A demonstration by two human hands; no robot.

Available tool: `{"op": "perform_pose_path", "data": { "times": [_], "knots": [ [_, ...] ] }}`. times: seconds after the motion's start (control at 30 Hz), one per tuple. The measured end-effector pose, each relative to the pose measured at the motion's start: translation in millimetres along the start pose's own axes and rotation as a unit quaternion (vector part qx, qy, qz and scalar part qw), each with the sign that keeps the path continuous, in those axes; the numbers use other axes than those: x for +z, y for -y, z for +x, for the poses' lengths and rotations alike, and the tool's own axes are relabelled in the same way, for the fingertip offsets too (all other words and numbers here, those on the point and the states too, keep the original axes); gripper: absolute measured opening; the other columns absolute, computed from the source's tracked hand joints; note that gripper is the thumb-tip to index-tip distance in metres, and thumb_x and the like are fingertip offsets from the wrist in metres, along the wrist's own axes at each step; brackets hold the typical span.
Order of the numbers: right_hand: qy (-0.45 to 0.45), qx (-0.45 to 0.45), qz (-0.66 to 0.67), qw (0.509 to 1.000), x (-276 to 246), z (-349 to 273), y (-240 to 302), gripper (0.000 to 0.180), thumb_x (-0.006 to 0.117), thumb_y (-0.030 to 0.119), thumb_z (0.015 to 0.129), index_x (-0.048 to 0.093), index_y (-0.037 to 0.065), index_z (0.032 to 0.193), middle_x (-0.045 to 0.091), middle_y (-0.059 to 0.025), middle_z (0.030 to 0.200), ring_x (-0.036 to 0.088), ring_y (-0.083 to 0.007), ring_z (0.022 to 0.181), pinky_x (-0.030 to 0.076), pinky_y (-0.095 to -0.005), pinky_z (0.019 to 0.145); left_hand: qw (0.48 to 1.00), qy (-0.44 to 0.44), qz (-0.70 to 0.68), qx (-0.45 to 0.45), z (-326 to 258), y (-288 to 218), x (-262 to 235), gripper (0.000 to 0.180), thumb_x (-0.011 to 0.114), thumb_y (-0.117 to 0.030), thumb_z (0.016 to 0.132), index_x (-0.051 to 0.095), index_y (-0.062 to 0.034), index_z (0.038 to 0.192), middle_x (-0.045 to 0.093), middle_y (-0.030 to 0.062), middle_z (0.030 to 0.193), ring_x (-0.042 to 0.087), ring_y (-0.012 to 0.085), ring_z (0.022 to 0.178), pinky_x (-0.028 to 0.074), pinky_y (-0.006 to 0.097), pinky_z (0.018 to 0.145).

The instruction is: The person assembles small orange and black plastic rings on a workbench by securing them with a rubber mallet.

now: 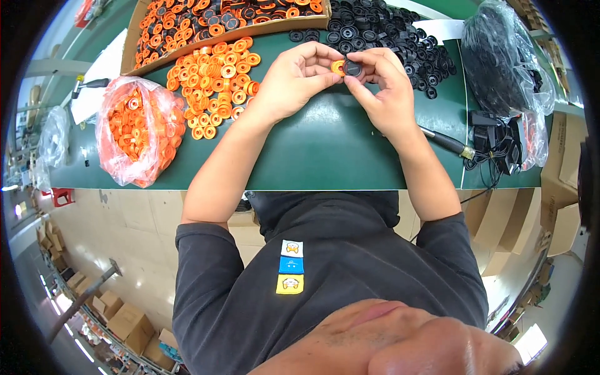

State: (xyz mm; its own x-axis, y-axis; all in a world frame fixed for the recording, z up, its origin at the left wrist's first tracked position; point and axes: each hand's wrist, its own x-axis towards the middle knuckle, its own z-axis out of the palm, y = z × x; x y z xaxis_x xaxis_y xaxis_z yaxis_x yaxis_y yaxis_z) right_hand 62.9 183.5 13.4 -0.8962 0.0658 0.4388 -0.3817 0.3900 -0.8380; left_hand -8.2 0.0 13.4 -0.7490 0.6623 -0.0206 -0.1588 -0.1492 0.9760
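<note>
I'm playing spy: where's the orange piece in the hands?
In the head view, the orange piece is near the top, right of centre, held in the left hand, left of a black piece.

The orange part [337,67] is small and round, of a bright yellow-orange colour; the left hand [289,80] has it by the fingertips, and its outline is partly covered, so only a portion of its curved edge can be seen; the black part [354,68] is also round, like a low cap, with a dark face which looks rather flat; it is in the fingertips of the right hand [386,82], its face turned mostly upward; the two parts are side by side over the green bench [312,153], orange on the left, black on the right, their edges meeting in the view; whether they are joined, I cannot tell.
</note>
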Motion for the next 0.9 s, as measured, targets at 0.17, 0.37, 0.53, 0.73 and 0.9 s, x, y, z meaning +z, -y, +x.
{"op": "perform_pose_path", "data": {
  "times": [0.17,0.37,0.53,0.73,0.9],
  "knots": [
    [-0.012,-0.019,-0.029,0.999,-2.4,2.8,4.4,0.034,0.078,-0.001,0.077,0.07,0.002,0.11,0.062,-0.0087,0.103,0.064,-0.015,0.085,0.055,-0.0267,0.074,1.0,0.002,0.011,-0.003,-1.5,1.6,-1.0,0.033,0.068,0.002,0.091,0.06,0.0046,0.122,0.067,0.0098,0.113,0.066,0.0139,0.102,0.054,0.027,0.094],
    [0.001,-0.063,-0.094,0.994,-4.8,2.6,5.1,0.035,0.08,0.004,0.075,0.071,0.003,0.109,0.065,-0.009,0.097,0.064,-0.0199,0.084,0.054,-0.0311,0.075,0.999,-0.01,0.031,0.034,-3.4,2.6,3.4,0.032,0.065,0.001,0.092,0.062,0.0055,0.124,0.07,0.0078,0.105,0.067,0.0104,0.095,0.055,0.025,0.087],
    [0.006,-0.062,-0.11,0.992,-3.9,1.6,7.6,0.033,0.081,0.005,0.075,0.071,0.002,0.106,0.066,-0.011,0.099,0.065,-0.0231,0.086,0.054,-0.032,0.076,0.996,-0.029,0.082,0.025,-4.0,1.7,3.1,0.03,0.065,0.002,0.091,0.065,0.0049,0.121,0.071,0.0081,0.106,0.068,0.0102,0.094,0.055,0.025,0.086],
    [0.021,-0.091,-0.144,0.985,-6.1,1.4,6.5,0.035,0.081,0.006,0.075,0.07,0.001,0.107,0.065,-0.0125,0.099,0.066,-0.0291,0.09,0.055,-0.0348,0.078,0.994,-0.037,0.097,0.021,-4.5,0.2,3.9,0.028,0.065,0.002,0.091,0.066,0.0052,0.119,0.072,0.0085,0.104,0.069,0.0109,0.094,0.055,0.025,0.086],
    [0.025,-0.094,-0.155,0.983,-6.5,1.1,5.8,0.035,0.081,0.007,0.075,0.069,0.002,0.108,0.065,-0.0121,0.099,0.066,-0.0294,0.089,0.055,-0.0359,0.078,0.994,-0.042,0.105,0.008,-3.7,3.6,2.5,0.028,0.064,0.002,0.091,0.066,0.0053,0.119,0.072,0.0085,0.104,0.069,0.0115,0.094,0.055,0.025,0.086]
  ]
}}
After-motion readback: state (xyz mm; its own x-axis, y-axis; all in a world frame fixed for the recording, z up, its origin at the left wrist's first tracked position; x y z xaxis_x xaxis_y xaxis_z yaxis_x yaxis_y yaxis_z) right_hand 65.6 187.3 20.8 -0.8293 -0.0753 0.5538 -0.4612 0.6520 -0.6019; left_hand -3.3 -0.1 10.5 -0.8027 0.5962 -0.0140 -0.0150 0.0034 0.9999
